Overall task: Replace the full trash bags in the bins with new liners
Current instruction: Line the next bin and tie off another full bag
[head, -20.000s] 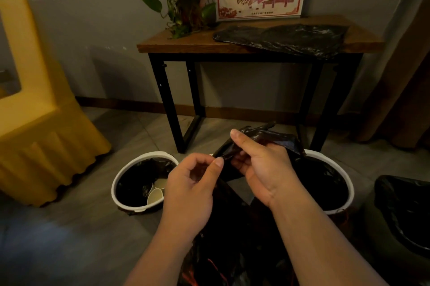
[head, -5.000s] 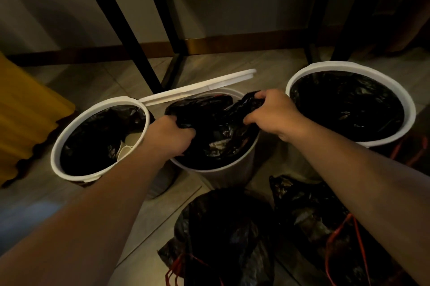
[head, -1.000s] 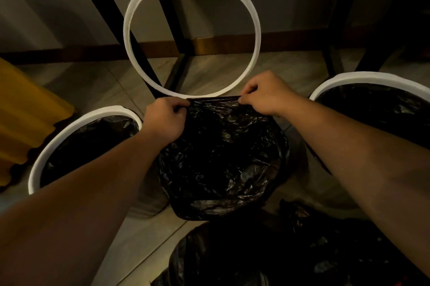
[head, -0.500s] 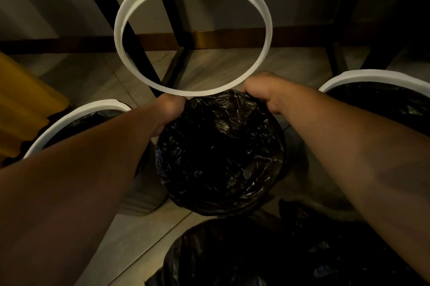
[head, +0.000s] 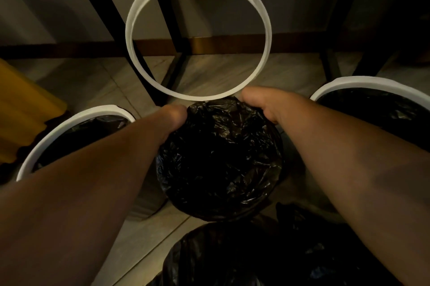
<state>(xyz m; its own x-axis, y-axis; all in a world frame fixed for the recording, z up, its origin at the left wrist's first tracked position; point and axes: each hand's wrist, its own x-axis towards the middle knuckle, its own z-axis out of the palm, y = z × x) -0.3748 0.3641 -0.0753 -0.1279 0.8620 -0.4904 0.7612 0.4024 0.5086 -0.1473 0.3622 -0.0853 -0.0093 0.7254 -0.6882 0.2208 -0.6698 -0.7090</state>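
Both hands clamp the black liner [head: 221, 157] at its far edge.
Left hand [head: 173, 118] and right hand [head: 263, 104] curl down over it, fingertips hidden; the liner sits spread open between left bin [head: 76, 120] and right bin [head: 372, 81], a white ring [head: 265, 20] tilted up just behind.

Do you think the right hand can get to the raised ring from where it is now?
Probably yes. The right hand curls over the far edge of the liner, just below the lower arc of the ring, with nothing between them. It would have to let go of the liner first.
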